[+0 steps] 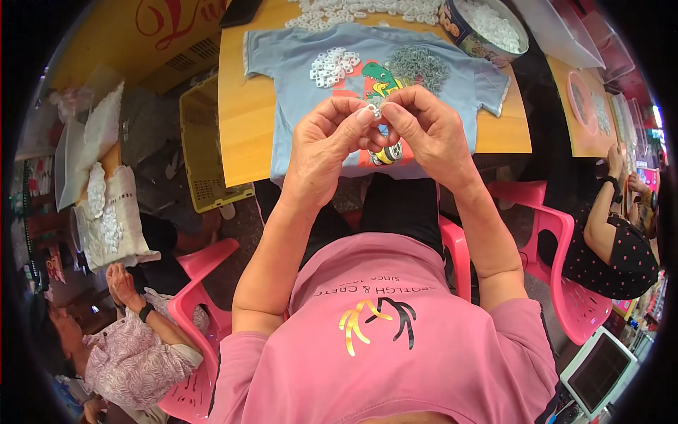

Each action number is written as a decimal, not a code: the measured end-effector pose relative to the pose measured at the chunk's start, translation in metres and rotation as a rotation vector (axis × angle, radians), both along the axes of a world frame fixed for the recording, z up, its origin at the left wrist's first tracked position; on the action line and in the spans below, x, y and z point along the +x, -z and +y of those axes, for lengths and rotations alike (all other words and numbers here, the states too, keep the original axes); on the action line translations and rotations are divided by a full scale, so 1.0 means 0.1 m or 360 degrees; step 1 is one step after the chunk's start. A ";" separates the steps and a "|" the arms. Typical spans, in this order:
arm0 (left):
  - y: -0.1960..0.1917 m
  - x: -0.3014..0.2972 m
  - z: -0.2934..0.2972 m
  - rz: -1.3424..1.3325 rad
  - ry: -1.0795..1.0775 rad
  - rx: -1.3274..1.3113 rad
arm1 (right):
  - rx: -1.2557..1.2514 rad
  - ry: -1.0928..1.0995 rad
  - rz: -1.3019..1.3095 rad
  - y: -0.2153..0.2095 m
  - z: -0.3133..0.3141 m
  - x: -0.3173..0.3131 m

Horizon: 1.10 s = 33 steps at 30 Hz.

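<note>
My left hand (326,145) and my right hand (429,134) meet above the near edge of the table. Between the left thumb and forefinger is a small white plastic piece (373,111), pinched tight. The right thumb and forefinger are closed at the same spot; what they hold is too small to make out. Under my hands a blue T-shirt (282,92) with a dinosaur print lies spread out. On it sit a heap of white plastic pieces (333,67) at the left and a pile of small grey metal parts (420,68) at the right.
More white pieces (360,8) cover the far side of the wooden table (244,134). A round tin (487,28) full of white pieces stands at the back right. A yellow crate (205,152) is on the floor at left. Pink chairs and seated people are on both sides.
</note>
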<state>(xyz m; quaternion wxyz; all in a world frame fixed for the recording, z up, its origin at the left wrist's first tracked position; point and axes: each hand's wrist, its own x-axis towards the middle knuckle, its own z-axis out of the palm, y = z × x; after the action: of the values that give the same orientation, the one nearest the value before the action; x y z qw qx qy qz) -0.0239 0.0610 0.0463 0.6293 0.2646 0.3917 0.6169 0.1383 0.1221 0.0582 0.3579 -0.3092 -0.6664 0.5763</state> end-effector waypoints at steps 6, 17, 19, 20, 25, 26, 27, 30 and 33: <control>0.00 -0.03 -0.02 0.0078 0.0008 0.0045 | -0.0096 -0.0024 0.0021 0.00 0.02 0.01; 0.01 -0.05 -0.02 0.0062 0.0036 0.0054 | -0.0148 -0.0073 0.0020 -0.03 0.01 -0.01; 0.01 -0.06 -0.02 0.0050 0.0034 0.0038 | -0.0145 -0.0079 0.0010 -0.02 0.01 0.00; 0.01 -0.05 -0.02 0.0049 0.0033 0.0038 | -0.0144 -0.0089 0.0012 -0.02 0.01 0.00; 0.00 -0.04 -0.03 0.0111 0.0023 0.0059 | -0.0111 -0.0086 -0.0003 -0.03 0.00 -0.02; 0.00 -0.04 -0.03 0.0111 0.0022 0.0059 | -0.0087 -0.0060 -0.0036 -0.04 -0.01 -0.02; 0.01 -0.04 -0.03 0.0180 0.0003 0.0085 | -0.0063 -0.0034 -0.0069 -0.04 -0.02 -0.02; -0.02 -0.04 -0.03 0.0266 -0.0015 0.0120 | -0.0015 -0.0039 -0.0122 -0.05 0.00 0.00; -0.04 -0.03 -0.04 0.0301 -0.0014 0.0131 | -0.0073 -0.0062 -0.0127 -0.06 0.01 0.01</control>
<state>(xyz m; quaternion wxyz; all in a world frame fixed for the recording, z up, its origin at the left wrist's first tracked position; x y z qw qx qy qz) -0.0273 0.0567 0.0504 0.5755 0.3454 0.4248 0.6075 0.1388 0.1233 0.0645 0.3126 -0.3272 -0.6726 0.5855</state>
